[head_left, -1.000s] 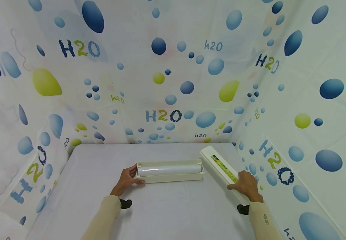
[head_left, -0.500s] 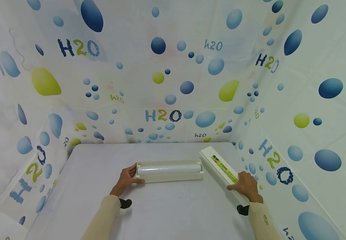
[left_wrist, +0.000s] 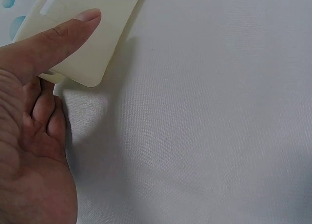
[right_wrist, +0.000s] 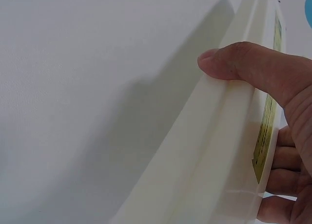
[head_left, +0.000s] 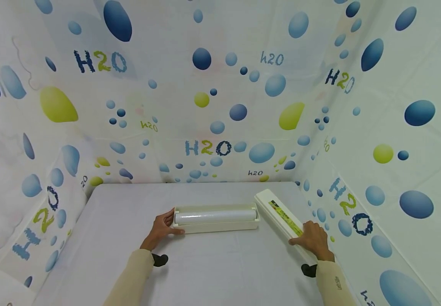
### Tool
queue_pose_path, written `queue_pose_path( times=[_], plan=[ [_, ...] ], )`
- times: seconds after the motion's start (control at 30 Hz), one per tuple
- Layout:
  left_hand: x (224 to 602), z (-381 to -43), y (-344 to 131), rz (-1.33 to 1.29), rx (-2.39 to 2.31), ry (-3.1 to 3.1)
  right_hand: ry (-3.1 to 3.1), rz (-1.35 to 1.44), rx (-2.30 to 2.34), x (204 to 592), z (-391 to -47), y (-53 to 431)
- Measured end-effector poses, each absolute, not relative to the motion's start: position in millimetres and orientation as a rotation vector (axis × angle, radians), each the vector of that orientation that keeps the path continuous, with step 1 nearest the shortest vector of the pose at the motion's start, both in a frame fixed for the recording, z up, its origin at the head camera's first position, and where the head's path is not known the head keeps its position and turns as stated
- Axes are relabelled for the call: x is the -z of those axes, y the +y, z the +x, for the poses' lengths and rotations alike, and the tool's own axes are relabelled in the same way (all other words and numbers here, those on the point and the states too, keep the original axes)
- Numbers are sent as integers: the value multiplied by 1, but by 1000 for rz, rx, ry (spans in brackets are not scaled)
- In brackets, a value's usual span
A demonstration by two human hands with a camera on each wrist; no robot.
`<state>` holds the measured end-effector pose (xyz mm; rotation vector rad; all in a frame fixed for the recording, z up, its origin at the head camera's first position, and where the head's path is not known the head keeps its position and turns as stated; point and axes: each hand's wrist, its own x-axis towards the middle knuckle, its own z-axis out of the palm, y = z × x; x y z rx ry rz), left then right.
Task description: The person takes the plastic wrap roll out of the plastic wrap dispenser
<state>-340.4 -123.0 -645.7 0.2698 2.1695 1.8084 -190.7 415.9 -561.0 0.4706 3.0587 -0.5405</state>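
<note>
A cream cling film dispenser base (head_left: 220,228) lies lengthwise on the table, its long side towards me. Inside it sits a shiny, whitish roll of film (head_left: 216,217). My left hand (head_left: 162,229) grips the base's left end, thumb on the front wall (left_wrist: 105,44) and fingers behind. To the right, my right hand (head_left: 314,239) holds the long cream dispenser lid (head_left: 269,199) at a slant, far end pointing up and left. A yellow-green label (head_left: 284,216) runs along the lid's top. In the right wrist view the thumb presses the lid's near side (right_wrist: 195,151), with the fingers round the far side.
A white cloth covers the table (head_left: 205,272). Behind and on both sides hang white curtains (head_left: 220,119) printed with blue and green drops and H2O lettering. The right curtain stands close beside my right hand. The lid's far end is close to the base's right end.
My right hand and the lid have dropped very slightly towards me. The left hand, the base and the film roll stay where they were.
</note>
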Motion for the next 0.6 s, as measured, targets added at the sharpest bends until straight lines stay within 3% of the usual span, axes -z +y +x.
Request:
queue_pose_path(
  times=[0.6],
  plan=[
    [647, -341, -124, 280, -1801, 2162, 3063, 483, 542, 570, -185, 417]
  ],
)
